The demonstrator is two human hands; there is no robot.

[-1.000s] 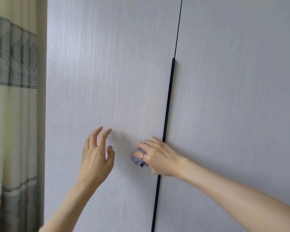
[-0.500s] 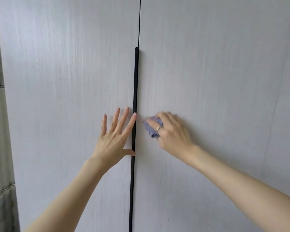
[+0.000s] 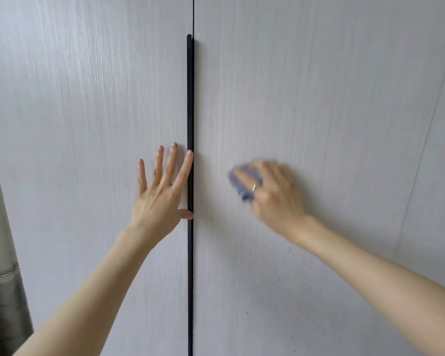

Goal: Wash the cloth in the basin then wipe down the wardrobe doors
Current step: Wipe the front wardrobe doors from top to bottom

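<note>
Two pale wood-grain wardrobe doors fill the view. The left door [image 3: 82, 150] and the right door [image 3: 332, 124] meet at a vertical seam, and both are closed. A long black handle strip [image 3: 190, 124] runs down the meeting edge, starting below the top of the frame and continuing to the bottom edge.

A strip of curtain [image 3: 0, 291] shows at the lower left edge of the frame, beside the outer edge of the left door.

The left hand [image 3: 162, 191] lies flat on the left door, fingers straight and spread, grasping nothing. Its index finger and thumb tip touch the handle strip. This placement likely braces the left door so that it does not rattle or swing while the neighbouring door is rubbed.

The right hand [image 3: 270, 191] presses on the right door at about the same height, near the seam but apart from it. It is motion-blurred, which suggests a wiping stroke in progress. Its fingers are curled over the cloth [image 3: 242, 186] and hold it bunched against the door face. A ring [image 3: 254, 187] is visible on one finger.

The cloth is a small lilac wad, mostly covered by the right hand. Bunching it gives a compact pad for firm pressure. No basin is in view. Dark specks [image 3: 289, 250] on the right door below the right hand probably need wiping.
</note>
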